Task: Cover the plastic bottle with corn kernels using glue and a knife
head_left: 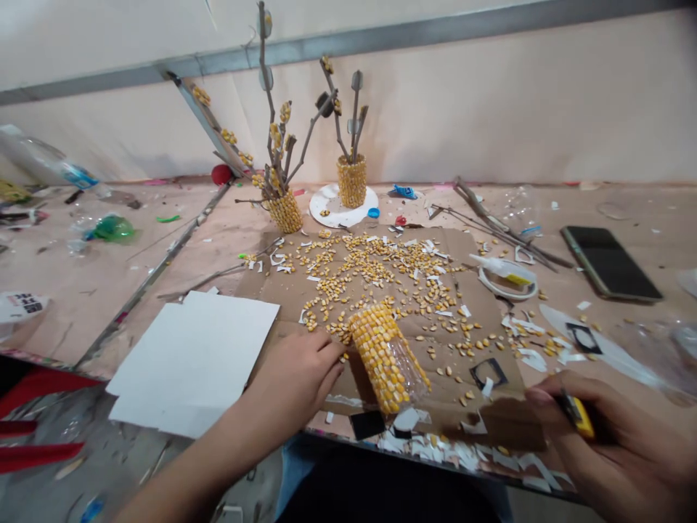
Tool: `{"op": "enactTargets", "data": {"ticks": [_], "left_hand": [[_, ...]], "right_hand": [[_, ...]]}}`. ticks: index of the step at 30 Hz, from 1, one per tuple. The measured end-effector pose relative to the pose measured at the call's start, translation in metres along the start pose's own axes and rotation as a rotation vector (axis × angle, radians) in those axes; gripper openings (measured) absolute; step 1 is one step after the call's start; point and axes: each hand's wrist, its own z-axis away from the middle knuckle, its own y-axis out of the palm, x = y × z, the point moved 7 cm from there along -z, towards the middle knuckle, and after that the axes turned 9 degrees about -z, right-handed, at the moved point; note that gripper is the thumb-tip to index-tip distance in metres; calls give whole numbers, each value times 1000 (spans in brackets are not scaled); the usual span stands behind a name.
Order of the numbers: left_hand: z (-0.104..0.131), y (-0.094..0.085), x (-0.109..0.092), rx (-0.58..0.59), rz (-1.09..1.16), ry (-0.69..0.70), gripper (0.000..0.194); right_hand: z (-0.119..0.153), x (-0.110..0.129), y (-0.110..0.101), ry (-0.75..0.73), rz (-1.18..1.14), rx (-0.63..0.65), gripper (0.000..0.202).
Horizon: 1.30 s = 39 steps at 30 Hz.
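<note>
Cardboard: corn-covered cylinder between hands

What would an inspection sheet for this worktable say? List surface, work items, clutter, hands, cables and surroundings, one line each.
Surface: pinkish table, with a cardboard sheet on it.
Work items: clear plastic cylinder lying on its side, partly covered in corn; loose kernels spread across the cardboard.
Clutter: paper scraps along the near edge; phone at right; white sheets at left.
Hands: left hand beside the cylinder, its grip unclear; right hand holds a yellow-and-black tool, partly hidden.
Cables: nothing seen.
Surroundings: pale wall behind; two corn-covered pots with branches before it.
</note>
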Motion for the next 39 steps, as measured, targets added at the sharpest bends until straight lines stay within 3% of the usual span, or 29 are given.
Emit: {"op": "enactTargets", "data": {"ticks": [4,9,15,19,23,26,30,33,35,39], "left_hand": [[2,12,-3,-119,-34,-63,27],[4,18,-3,-225,-80,-32,19],[0,23,-8,-262,-134,11,17],[-8,23,-2,-241,-49,-63,19],[1,13,9,-201,254,-170,17],[24,10,4,-164,728,-235,18],[53,12,-31,-301,1257,-309,33],[52,32,-78,-79,1574,-302,42],[48,39,-98,-15,1729,-278,44],[46,44,-101,8,1712,-299,42]], "right_hand": [[-4,5,1,9,-67,-60,16],[6,1,2,104,-75,-144,13],[16,-6,6,161,-175,-154,13],[18,-2,11,176,-291,-100,6],[17,11,18,156,-425,-42,10],[11,37,23,122,-545,-50,14],[10,85,35,4,-703,-70,20],[14,110,45,-130,-709,-60,21],[16,118,48,-215,-683,-32,21],[19,117,47,-296,-598,4,24]]}}
